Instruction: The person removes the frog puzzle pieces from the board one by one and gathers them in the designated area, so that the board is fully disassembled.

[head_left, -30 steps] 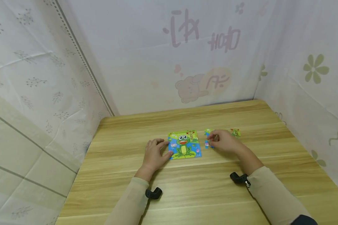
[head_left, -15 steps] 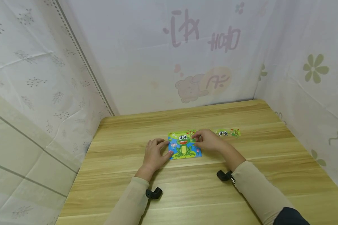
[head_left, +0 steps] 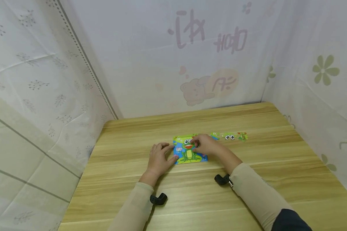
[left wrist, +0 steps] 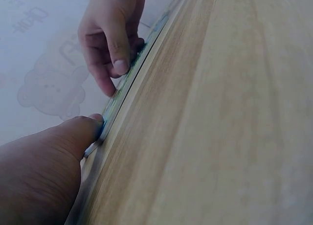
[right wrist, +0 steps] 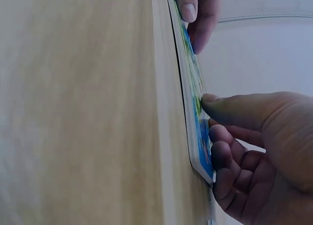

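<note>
And there was the frog puzzle, flat on the wooden bench, a grinning green frog on blue water, with both hands right on it! The left hand had the left side covered: loose fingers against the edge, thumb touching near the lower corner, a steadying touch with no clenched grip. Across came the view of the right hand, low over the puzzle's right half, thumb down at the picture's surface and the other fingers curled in. Was there a piece pinched under there? Impossible to tell; the hand itself hid the spot, even from the wrist cameras.

Out to the right, a row of loose pieces lay on the wood: a green-and-blue piece just beyond the right hand and partly hidden by it, then the frog-eyes piece, and at the far end the red-dotted tree piece. Beige sleeves covered both forearms, a black wrist device beside each cuff, and behind it all hung a pale cloth with a faint bear print.
</note>
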{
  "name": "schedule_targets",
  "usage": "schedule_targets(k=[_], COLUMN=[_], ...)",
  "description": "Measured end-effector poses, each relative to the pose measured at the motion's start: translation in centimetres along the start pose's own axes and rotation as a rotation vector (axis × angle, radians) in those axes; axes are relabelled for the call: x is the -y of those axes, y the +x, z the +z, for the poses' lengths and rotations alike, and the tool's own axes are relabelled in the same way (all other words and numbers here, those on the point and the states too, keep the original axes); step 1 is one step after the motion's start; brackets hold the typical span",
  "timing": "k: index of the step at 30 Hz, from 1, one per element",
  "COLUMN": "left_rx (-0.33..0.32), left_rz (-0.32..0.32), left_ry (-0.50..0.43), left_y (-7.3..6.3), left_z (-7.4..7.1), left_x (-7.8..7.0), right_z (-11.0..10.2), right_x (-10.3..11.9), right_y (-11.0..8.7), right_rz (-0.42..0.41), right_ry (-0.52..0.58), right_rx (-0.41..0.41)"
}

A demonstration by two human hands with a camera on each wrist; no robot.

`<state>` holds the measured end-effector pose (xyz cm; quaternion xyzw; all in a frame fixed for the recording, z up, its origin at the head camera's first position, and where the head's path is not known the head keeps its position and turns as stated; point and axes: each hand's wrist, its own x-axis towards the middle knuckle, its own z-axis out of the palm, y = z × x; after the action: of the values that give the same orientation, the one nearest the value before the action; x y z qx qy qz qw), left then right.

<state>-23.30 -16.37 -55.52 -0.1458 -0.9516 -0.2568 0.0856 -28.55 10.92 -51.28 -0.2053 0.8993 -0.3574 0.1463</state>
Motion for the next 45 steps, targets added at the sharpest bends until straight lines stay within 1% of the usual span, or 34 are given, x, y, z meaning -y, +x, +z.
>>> schedule_targets(k=[4, 9, 17, 24, 33, 38, 41, 45], left_rx=[0.0, 0.002, 0.001, -0.001, -0.014, -0.035, -0.046, -0.044], left_rz=[0.004, 0.0, -0.004, -0.002, 0.009, 0.031, 0.043, 0.04], left_ry=[-0.001, 0.0, 0.0, 0.0, -0.001, 0.009, 0.014, 0.019], left_y=[0.0, -0.1, 0.0, 0.0, -0.1, -0.1, -0.1, 0.0], left_z=[0.0, 0.0, 0.0, 0.0, 0.1, 0.1, 0.1, 0.2], left_x=[0.0, 0.1, 0.1, 0.1, 0.2, 0.1, 0.1, 0.1], right_z=[0.2, 0.5, 0.5, 0.2, 0.2, 0.3, 0.4, 0.3], right_x=[0.2, 0.1, -0.1, -0.1, -0.1, -0.3, -0.4, -0.4], right_y=[0.0, 0.4, 0.6, 0.8, 1.1, 1.3, 1.4, 1.4], right_rz=[0.016, 0.014, 0.005, 0.021, 0.006, 0.002, 0.008, 0.01], right_ry=[-0.023, -0.065, -0.079, -0.05, -0.111, -0.149, -0.147, -0.127], right_rx=[-0.001, -0.015, -0.047, -0.075, -0.111, -0.124, -0.134, -0.137])
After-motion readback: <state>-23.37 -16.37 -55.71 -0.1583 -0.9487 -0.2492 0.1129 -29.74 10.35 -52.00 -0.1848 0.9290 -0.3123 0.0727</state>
